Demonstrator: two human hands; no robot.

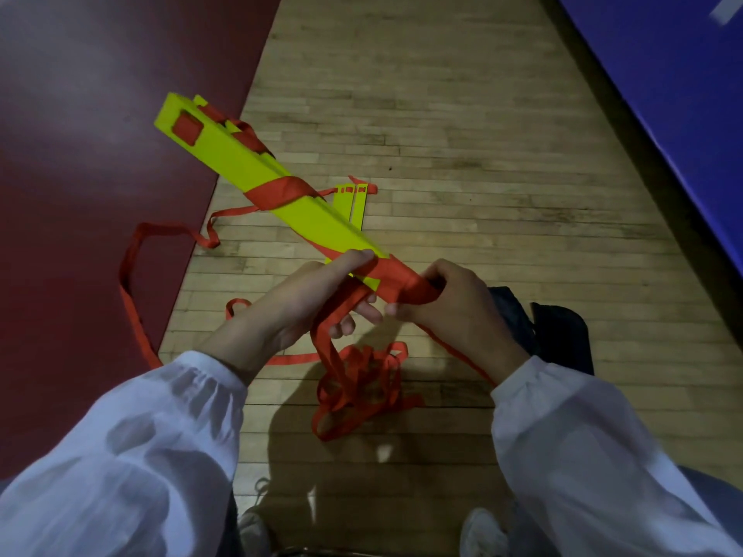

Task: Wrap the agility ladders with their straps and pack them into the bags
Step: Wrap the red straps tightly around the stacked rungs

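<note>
Near end of ladder (249, 162) buried under strap (406, 285), right hand (450, 311) fingers; bag (563, 335) half behind wrist; shoes (482, 532) cropped bottom.

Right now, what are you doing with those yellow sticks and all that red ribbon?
A person in white sleeves is bundling up an agility ladder. The left hand grips the stack of yellow rungs, and the right hand holds the red strap wrapped round its near end. One wrap already sits round the middle. Plenty of loose strap lies heaped on the wooden floor, and a dark bag lies beside the right hand.
</note>
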